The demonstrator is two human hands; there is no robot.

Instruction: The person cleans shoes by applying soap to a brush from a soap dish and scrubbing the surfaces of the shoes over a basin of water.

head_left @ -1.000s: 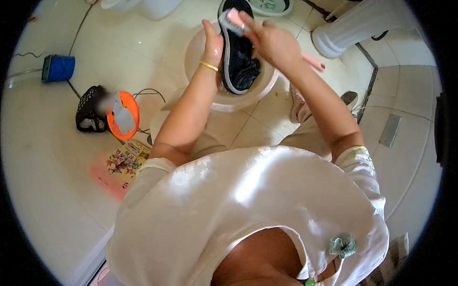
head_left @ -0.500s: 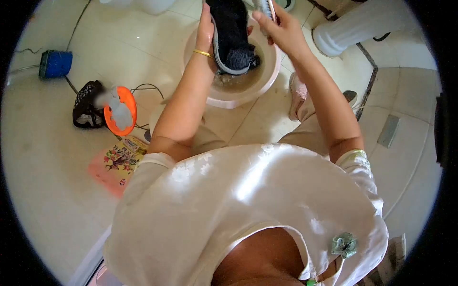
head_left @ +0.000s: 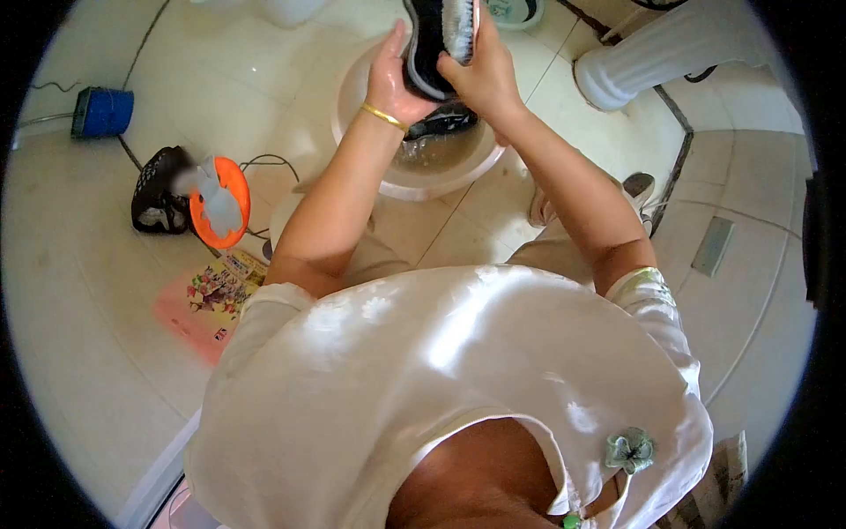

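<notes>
My left hand (head_left: 397, 88), with a gold bangle at the wrist, grips a black shoe (head_left: 426, 53) with a grey sole edge, its toe or heel end cut off by the top of the view. My right hand (head_left: 486, 79) is closed around a scrub brush (head_left: 459, 31), whose white bristles lie against the shoe. Both hands are over a pale pink basin (head_left: 423, 190) holding murky water (head_left: 432, 157). Below the shoe, something black and wet (head_left: 445, 122) shows in the basin; whether it belongs to the same shoe I cannot tell.
On the tiled floor at left are a blue container (head_left: 103, 113), a black patterned bag (head_left: 159, 189), an orange-rimmed item (head_left: 236, 204) and a pink detergent-like pack (head_left: 198, 304). A white pedestal (head_left: 617, 75) stands at right, and a green-rimmed bowl (head_left: 513, 12) at the top.
The shoe has been turned and shifted in my left hand. My right hand has moved left and down, bringing the brush from beside the shoe onto it.
</notes>
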